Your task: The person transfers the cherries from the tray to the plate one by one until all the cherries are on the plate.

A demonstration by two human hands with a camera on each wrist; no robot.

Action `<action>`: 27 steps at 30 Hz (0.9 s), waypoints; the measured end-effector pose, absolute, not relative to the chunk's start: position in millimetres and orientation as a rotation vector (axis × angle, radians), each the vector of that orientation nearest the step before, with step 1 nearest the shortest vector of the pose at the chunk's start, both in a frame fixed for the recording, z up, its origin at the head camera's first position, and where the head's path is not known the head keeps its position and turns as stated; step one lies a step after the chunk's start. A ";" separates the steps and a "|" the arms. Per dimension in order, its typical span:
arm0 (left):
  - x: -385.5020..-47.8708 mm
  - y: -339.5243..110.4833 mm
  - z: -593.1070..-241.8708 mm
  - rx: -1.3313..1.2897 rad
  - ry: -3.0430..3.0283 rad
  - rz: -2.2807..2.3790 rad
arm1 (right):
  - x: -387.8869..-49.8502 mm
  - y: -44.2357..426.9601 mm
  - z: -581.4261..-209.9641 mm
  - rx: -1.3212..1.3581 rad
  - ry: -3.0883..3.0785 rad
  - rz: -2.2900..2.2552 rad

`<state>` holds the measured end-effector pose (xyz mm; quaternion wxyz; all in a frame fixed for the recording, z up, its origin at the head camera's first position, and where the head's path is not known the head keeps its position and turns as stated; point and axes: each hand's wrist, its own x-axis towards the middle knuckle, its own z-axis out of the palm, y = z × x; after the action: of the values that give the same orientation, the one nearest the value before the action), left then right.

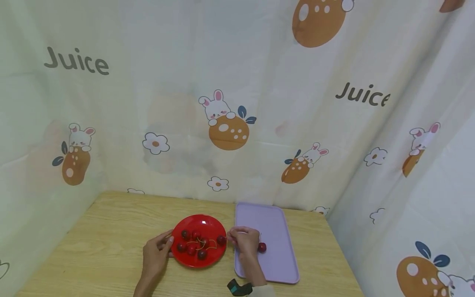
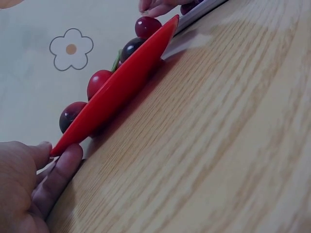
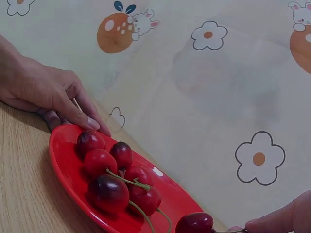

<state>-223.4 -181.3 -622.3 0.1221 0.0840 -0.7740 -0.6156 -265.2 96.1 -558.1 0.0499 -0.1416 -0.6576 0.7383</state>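
A red plate (image 1: 200, 264) holds several dark red cherries (image 3: 109, 194) with green stems. My left hand (image 1: 155, 255) grips its left rim, the thumb on top and fingers underneath, as the left wrist view shows. At the plate's right edge, my right hand (image 1: 245, 239) pinches the stem of one cherry (image 3: 194, 223). That cherry sits at the rim; whether it touches the plate, I cannot tell. Beneath my right hand lies a lilac tray (image 1: 276, 264), with a single cherry (image 1: 262, 247) on it.
Both the plate and the tray are on a light wooden table (image 1: 122, 222). A pale curtain (image 1: 178, 62) printed with rabbits, fruit and flowers hangs behind it and along both sides. A dark band (image 1: 239, 288) is around my right wrist.
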 end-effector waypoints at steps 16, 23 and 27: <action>-223.8 -180.4 -622.0 0.250 -2.250 -1.803 | -266.9 86.7 -562.9 -0.487 -2.140 2.082; -224.0 -180.3 -620.9 0.259 -2.250 -1.793 | -264.3 81.7 -563.8 -0.441 -2.154 2.035; -223.6 -181.2 -620.8 0.253 -2.253 -1.788 | -263.6 80.7 -563.2 -0.419 -2.200 1.960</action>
<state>-223.6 -181.2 -620.8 0.1268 0.0868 -0.7740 -0.6143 -263.6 80.7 -563.2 0.0829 -0.1403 -0.7367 0.6563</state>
